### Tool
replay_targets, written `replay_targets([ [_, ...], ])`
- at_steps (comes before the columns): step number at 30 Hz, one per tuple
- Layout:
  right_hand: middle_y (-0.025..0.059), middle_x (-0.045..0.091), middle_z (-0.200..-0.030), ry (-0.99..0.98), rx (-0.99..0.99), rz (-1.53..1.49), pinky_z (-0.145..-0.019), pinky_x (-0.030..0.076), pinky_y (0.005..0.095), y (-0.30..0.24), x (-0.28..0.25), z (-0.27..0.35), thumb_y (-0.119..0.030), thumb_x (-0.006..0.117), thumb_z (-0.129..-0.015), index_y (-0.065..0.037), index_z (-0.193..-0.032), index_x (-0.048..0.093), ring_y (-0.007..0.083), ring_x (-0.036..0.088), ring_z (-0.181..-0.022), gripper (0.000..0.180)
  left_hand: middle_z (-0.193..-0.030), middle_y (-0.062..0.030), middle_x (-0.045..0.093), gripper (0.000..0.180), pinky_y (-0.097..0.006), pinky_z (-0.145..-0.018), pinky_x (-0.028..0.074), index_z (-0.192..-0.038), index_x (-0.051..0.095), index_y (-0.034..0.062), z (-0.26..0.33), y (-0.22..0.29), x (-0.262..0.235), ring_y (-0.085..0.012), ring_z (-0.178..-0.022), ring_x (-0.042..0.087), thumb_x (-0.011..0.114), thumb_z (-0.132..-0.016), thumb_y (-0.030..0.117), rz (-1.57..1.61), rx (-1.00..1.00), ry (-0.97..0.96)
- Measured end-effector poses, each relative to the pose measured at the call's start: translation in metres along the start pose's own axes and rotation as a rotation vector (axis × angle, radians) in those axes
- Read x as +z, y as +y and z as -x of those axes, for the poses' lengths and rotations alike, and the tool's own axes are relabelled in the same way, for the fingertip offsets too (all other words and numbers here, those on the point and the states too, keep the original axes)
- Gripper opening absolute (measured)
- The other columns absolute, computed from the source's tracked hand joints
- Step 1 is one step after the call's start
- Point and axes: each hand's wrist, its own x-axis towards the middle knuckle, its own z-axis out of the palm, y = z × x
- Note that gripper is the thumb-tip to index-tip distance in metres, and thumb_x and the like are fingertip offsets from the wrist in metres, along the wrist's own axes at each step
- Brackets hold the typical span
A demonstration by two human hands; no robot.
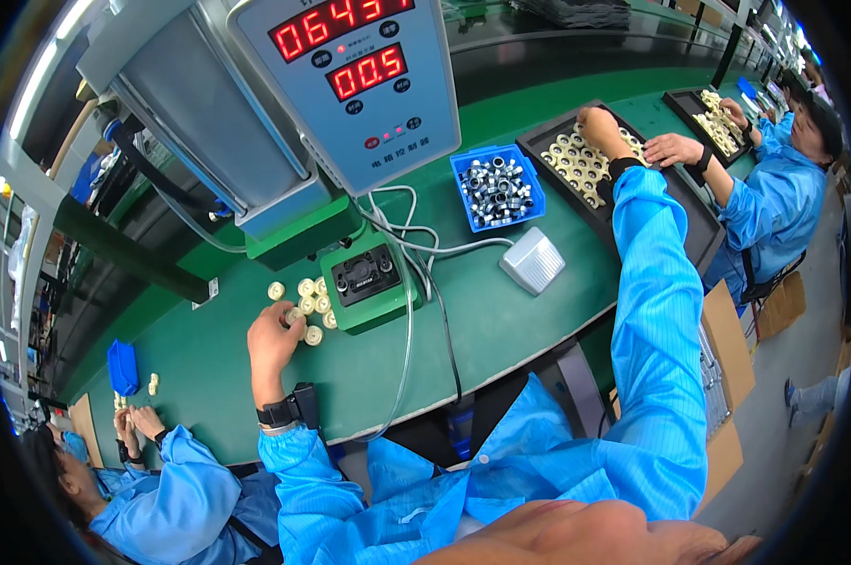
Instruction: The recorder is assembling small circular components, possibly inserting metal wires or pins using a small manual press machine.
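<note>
Fingers of the left hand (273, 341) pinch a cream ring (297, 315) by the green fixture (369, 282), while the right hand (602, 130) closes on another in the black tray (538, 141), likely next for seating in the fixture

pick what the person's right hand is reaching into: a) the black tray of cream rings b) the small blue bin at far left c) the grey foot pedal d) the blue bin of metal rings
a, the right hand is stretched out over the black tray and rests among its cream rings, while the blue bin of metal rings sits apart to its left, untouched.
</note>
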Motion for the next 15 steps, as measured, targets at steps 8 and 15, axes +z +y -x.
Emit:
replay_targets([
  [8,0.0172,0.068,-0.089,-0.061,-0.039,-0.028,-0.080,0.050,0.0396,-0.008,0.000,0.006,0.000,0.058,-0.071,-0.008,-0.089,0.072,0.0335,0.064,-0.089,0.024,-0.087,-0.0130,0.063,0.035,-0.040,-0.072,0.048,-0.101,0.066,0.0079,0.006,0.002,-0.005,-0.0308,-0.080,0.061,0.065,-0.073,0.029,-0.013,-0.048,-0.039],
  [15,0.0156,0.069,-0.091,-0.107,-0.021,-0.424,-0.077,0.051,0.0345,-0.049,-0.042,0.026,-0.014,0.069,-0.076,-0.002,-0.097,0.069,0.0256,0.067,-0.086,0.025,-0.090,-0.0160,0.065,0.034,-0.043,-0.074,0.048,-0.100,0.066,0.0079,0.004,0.005,-0.004,-0.0351,-0.086,0.062,0.063,-0.074,0.029,-0.021,0.006,-0.022],
])
